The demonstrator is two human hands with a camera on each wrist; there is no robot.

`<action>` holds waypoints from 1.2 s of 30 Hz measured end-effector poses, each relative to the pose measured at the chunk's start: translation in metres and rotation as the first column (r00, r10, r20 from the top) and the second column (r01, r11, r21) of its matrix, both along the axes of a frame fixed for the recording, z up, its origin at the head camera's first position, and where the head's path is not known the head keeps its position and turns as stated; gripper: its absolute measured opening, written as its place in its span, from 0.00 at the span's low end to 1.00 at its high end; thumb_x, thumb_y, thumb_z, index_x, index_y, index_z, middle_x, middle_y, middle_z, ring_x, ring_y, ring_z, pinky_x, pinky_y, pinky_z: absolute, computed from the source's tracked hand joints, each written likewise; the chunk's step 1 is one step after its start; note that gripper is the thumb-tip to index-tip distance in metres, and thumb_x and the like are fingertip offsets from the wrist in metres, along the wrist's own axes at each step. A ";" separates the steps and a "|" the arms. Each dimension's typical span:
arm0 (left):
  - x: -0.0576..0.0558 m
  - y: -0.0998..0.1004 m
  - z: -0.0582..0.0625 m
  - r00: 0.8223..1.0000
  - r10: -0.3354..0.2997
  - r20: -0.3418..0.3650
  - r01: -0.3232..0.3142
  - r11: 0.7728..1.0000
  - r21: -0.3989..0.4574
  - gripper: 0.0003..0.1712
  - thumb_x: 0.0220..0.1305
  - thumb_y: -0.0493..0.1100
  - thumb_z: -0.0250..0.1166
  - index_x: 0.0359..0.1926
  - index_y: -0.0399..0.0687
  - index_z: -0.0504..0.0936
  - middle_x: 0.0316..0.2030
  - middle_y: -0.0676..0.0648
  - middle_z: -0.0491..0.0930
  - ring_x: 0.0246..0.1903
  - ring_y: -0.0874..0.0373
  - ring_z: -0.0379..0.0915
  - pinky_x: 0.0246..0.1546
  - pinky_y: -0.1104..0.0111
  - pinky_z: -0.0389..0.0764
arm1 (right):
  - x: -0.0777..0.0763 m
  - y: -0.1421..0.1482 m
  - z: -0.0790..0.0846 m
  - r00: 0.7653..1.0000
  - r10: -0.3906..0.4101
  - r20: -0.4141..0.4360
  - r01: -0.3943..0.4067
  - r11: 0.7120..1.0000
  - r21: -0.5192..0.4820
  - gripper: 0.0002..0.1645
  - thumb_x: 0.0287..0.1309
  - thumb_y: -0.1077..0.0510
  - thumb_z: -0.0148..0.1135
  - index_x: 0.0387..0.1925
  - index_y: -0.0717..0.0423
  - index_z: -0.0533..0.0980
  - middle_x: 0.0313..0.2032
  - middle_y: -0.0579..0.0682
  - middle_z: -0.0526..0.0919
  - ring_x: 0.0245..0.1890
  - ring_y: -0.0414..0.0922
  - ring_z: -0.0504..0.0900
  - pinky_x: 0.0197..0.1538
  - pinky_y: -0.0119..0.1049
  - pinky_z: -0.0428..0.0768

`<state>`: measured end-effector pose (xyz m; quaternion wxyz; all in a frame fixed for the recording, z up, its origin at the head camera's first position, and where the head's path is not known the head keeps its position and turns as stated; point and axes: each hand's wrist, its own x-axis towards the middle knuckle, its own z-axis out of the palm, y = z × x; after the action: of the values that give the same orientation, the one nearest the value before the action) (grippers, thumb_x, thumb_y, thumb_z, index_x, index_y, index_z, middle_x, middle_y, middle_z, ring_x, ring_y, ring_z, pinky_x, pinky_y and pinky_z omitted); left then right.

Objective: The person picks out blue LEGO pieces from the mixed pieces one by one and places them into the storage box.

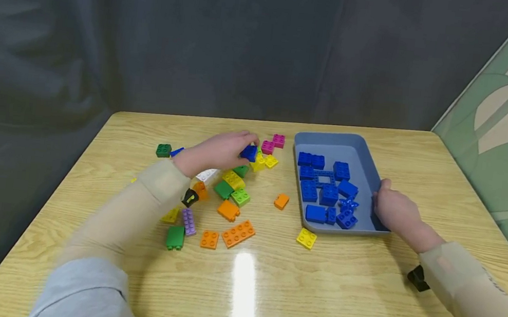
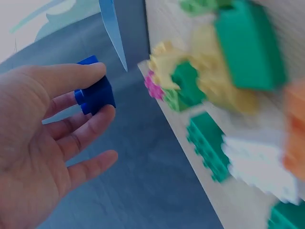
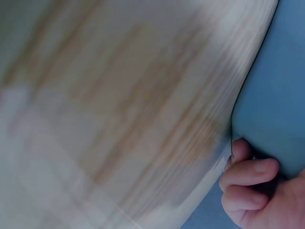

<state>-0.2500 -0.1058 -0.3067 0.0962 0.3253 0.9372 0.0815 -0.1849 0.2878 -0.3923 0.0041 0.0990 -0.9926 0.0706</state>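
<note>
Between thumb and fingertips, my left hand (image 1: 217, 149) pinches a blue toy brick (image 1: 249, 153) above the far side of the loose bricks. The left wrist view shows this blue brick (image 2: 99, 95) with its studs toward the palm and the lower fingers spread away from it. On the right, my right hand (image 1: 395, 209) grips the side of a grey-blue tray (image 1: 330, 145), thumb at the rim. In the right wrist view, curled fingers (image 3: 245, 198) lie against the tray wall (image 3: 274, 95). Several blue bricks (image 1: 329, 195) lie inside the tray, mostly toward its left and near sides.
Loose bricks cover the table's left middle: green (image 1: 175, 237), orange (image 1: 238, 233), purple (image 1: 189, 222), white (image 1: 208, 175) and yellow ones. Pink bricks (image 1: 278, 140) lie left of the tray, a yellow brick (image 1: 306, 238) at its near corner. A dark curtain (image 1: 228, 47) hangs behind the table.
</note>
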 end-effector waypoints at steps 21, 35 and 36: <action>-0.055 0.115 0.001 0.999 0.014 0.035 -0.015 0.999 0.033 0.27 0.70 0.41 0.59 0.68 0.49 0.64 0.62 0.48 0.69 0.58 0.57 0.65 0.62 0.69 0.65 | -0.001 0.002 0.005 0.996 -0.028 0.083 0.027 1.000 0.007 0.22 0.70 0.64 0.39 0.50 0.85 0.51 0.13 0.57 0.69 0.13 0.52 0.74 0.17 0.49 0.73; -0.069 0.146 -0.032 0.996 0.089 -0.020 -0.089 0.996 0.026 0.24 0.72 0.37 0.55 0.66 0.43 0.65 0.59 0.46 0.73 0.56 0.56 0.70 0.60 0.70 0.67 | 0.005 0.006 0.003 0.997 -0.032 0.072 0.031 0.999 0.004 0.23 0.70 0.63 0.39 0.50 0.85 0.51 0.12 0.57 0.69 0.13 0.52 0.74 0.16 0.49 0.73; -0.069 0.148 -0.034 0.995 0.091 -0.030 -0.091 0.996 0.020 0.24 0.72 0.37 0.54 0.67 0.43 0.64 0.59 0.46 0.73 0.56 0.56 0.70 0.60 0.70 0.67 | 0.006 0.006 0.003 0.998 -0.030 0.063 0.030 1.000 0.005 0.23 0.70 0.63 0.40 0.50 0.85 0.52 0.12 0.57 0.69 0.13 0.52 0.74 0.16 0.49 0.73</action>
<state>-0.3188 0.0422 -0.3404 0.0750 0.2843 0.9516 0.0897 -0.1794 0.2935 -0.3897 -0.0262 0.0817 -0.9937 0.0717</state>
